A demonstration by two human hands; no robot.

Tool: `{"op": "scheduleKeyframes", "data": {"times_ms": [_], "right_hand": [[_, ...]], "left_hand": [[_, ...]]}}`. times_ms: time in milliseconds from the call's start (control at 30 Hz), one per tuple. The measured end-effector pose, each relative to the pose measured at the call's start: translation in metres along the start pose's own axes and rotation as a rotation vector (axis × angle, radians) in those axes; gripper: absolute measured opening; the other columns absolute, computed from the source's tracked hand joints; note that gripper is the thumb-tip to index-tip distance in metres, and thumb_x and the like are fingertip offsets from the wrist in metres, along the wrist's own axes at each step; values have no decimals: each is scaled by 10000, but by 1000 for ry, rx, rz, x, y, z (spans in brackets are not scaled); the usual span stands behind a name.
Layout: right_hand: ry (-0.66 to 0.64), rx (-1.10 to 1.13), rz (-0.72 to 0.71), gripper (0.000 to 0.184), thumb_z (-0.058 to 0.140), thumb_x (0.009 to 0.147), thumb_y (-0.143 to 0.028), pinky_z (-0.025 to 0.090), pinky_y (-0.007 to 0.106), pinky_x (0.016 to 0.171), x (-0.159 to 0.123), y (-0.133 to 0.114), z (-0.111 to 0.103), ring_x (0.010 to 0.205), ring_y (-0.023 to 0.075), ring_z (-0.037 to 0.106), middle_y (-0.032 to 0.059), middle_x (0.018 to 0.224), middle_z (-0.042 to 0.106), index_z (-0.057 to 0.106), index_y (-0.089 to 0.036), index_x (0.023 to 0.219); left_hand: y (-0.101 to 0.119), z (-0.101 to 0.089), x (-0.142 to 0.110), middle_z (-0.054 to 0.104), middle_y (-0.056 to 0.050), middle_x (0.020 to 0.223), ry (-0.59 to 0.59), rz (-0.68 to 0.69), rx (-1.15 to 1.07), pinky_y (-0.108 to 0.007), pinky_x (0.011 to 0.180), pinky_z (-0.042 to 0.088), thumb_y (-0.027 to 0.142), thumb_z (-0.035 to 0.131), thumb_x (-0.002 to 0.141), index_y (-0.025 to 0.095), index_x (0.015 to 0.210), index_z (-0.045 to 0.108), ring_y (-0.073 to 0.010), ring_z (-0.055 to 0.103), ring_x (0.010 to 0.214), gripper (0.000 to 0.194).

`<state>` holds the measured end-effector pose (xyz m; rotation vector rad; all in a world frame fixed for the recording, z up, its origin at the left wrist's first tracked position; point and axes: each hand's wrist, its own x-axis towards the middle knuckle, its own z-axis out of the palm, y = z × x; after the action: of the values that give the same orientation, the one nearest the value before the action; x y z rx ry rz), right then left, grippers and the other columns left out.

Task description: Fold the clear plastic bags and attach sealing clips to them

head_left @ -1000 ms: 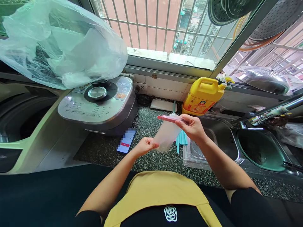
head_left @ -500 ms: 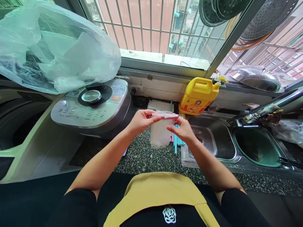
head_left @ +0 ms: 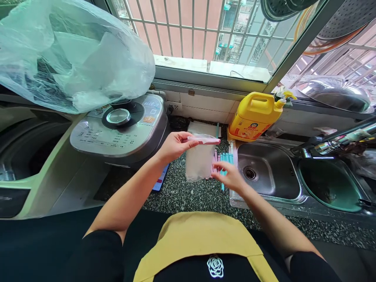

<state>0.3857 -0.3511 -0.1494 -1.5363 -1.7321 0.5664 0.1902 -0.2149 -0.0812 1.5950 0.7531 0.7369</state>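
Observation:
My left hand (head_left: 176, 147) pinches the left end of a pink bag sealing clip (head_left: 207, 141) lying across the top of a translucent plastic bag (head_left: 199, 162). The bag hangs below the clip, its mouth bunched along the top. At the bag's lower right side is my right hand (head_left: 229, 176), thumb and fingers apart; whether its fingertips touch the bag I cannot tell. Beside that hand lie several blue sealing clips (head_left: 226, 158) and several pink ones (head_left: 216, 156) on the speckled countertop (head_left: 188, 199), partly hidden by the hand.
On the left, a rice cooker (head_left: 117, 135) stands beneath a large plastic bag (head_left: 96, 58). A yellow jug (head_left: 252, 117) stands behind the steel sink (head_left: 270, 172); a green basin (head_left: 329, 186) is farther right. A phone (head_left: 161, 180) lies near my left forearm.
My right hand has let go of the clip's right end and moved down beside the bag. My left hand still holds the clip's left end. The view has shifted slightly.

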Motion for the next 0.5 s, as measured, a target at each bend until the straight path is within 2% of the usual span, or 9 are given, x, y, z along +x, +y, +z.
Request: {"op": "scheduleKeyframes", "data": {"times_ms": [67,100,167,233,333,433,500], "right_hand": [[198,-70,-34,324,590,806,-429,468,330,692,17,-11,-28,759,182,584,76,884,667,639,-194,1024],[236,-105,-86,364,598,797,-444,466,347,726,26,-19,-39,802,195,578,85,932,660,622,-197,1062],[151,-218,-221,455,649,743,-477,444,382,812,43,-32,-53,926,234,560,106,1023,647,608,-189,1094],[10,-333,-304,430,678,722,-455,431,378,805,55,-42,-54,913,243,551,111,990,658,629,-169,1039],[-107,-413,-318,182,615,798,-342,407,321,702,65,-42,-44,732,192,530,70,752,658,656,-168,830],[-43,-359,-283,149,561,830,-275,377,287,654,66,-32,-38,665,165,489,45,661,617,628,-173,745],[-15,-311,-239,134,563,822,-266,365,276,634,62,-21,-34,664,163,481,42,660,605,613,-171,743]], "left_hand": [[-4,4,0,656,-33,693,-77,-33,30,-239,563,433,443,702,640,120,748,678,-124,556,630,341],[-6,6,0,648,-29,676,-116,-46,44,-228,539,417,443,697,643,118,747,677,-117,540,607,342],[-10,12,1,628,-21,645,-171,-52,77,-214,506,384,439,680,660,114,758,677,-104,507,570,339],[-12,17,3,609,-17,632,-186,-22,137,-213,510,373,421,671,675,112,747,679,-100,490,567,317],[-15,20,5,603,-18,654,-176,21,184,-225,566,398,399,685,667,118,708,670,-110,502,608,285],[-32,21,2,640,-26,738,-203,-41,39,-250,632,436,418,702,639,131,821,662,-131,545,664,342],[-54,22,-6,649,-32,736,-219,-123,-37,-267,639,448,458,668,662,131,819,653,-144,561,664,363]]}}
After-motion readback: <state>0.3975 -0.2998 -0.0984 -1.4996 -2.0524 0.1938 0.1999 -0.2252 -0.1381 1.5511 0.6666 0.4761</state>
